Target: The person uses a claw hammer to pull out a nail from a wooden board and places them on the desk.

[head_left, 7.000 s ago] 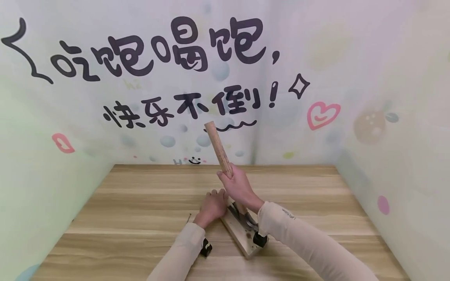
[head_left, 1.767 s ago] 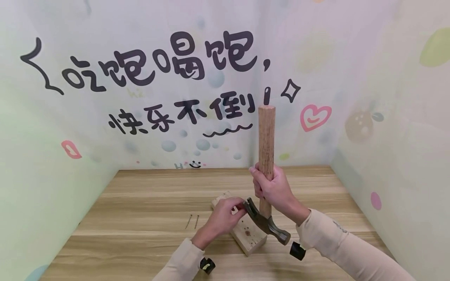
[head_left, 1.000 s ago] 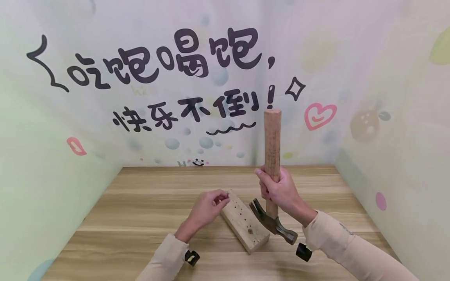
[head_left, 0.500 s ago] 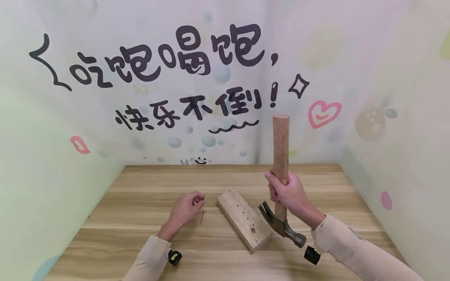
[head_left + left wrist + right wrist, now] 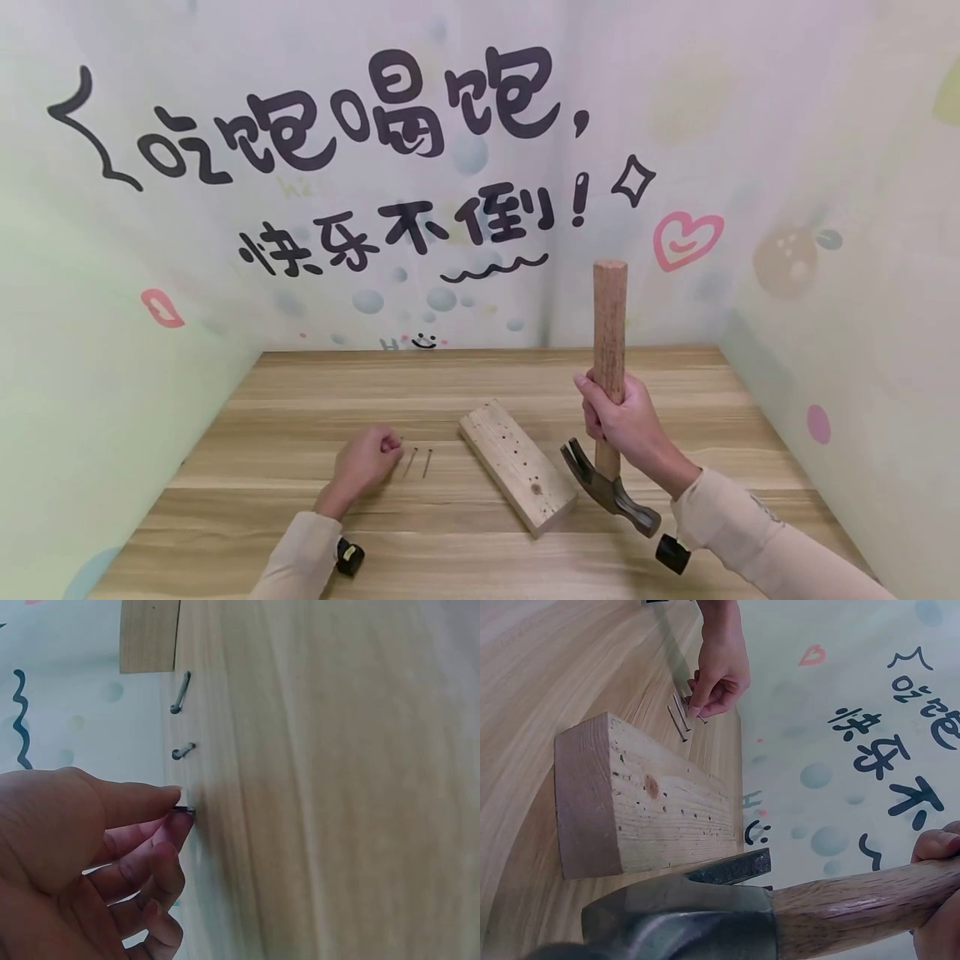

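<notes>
My left hand (image 5: 367, 458) is low over the table, left of the board, pinching a nail (image 5: 184, 809) between thumb and index finger; the other fingers are loosely curled. Just to its right lie two more nails (image 5: 427, 463), side by side. A pale wooden board (image 5: 517, 467) with several small holes and a dark knot lies slantwise on the table. Right of it, my right hand (image 5: 626, 417) grips the wooden handle of a claw hammer (image 5: 609, 333), held upright with its metal head down and its claw towards the board.
The wood-grain table (image 5: 300, 400) reaches back to a printed cloth wall (image 5: 360, 325) with black lettering. More cloth walls stand at both sides. A small black device (image 5: 349, 557) sits at the left cuff, another (image 5: 672, 554) at the right.
Seven seconds ago the hammer was over the board, with the left hand at the board's far end. The left hand has since carried a nail leftward to beside the two nails; the hammer moved right.
</notes>
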`<state>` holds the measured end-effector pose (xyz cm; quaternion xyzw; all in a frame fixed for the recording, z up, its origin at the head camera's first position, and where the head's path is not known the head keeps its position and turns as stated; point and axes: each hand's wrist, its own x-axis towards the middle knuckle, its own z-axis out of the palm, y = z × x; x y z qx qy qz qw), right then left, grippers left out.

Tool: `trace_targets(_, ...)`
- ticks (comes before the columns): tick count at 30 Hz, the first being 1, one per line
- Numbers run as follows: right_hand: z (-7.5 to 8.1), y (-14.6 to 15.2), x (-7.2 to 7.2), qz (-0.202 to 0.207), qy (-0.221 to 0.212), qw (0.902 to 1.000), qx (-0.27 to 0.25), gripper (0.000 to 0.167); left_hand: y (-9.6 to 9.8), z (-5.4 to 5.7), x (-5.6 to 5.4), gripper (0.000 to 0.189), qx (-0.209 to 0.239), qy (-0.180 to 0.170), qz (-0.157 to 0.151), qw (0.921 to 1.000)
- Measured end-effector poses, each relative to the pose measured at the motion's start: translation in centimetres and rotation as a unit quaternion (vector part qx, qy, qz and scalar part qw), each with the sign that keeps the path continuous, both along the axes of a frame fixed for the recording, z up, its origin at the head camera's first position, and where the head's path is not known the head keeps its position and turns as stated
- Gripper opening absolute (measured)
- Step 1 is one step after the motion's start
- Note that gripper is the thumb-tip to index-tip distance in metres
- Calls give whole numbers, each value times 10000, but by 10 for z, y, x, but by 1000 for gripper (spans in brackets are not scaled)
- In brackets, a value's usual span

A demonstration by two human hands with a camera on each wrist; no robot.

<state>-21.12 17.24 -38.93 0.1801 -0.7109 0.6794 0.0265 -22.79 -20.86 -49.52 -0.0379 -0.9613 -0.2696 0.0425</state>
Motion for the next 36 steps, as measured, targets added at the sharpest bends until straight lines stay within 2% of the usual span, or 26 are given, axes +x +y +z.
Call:
trace_targets(6, -4, 2, 0, -27, -54, 10000, -56, 30, -3, -2, -1, 14, -123, -98, 140, 9998)
trace_targets(15, -11, 1, 0, -118, -188, 9997, -99, 29, -1, 0, 0, 16, -128, -131, 315, 9993)
trace_targets(29, -25, 13, -2, -333, -273, 9991, -47, 36, 3, -1, 5, 26, 60, -205, 266, 9994)
trace_targets(36, -34, 19, -2, -469, -396, 9980, -136, 36, 4, -2, 6, 27, 142, -87, 196, 9997)
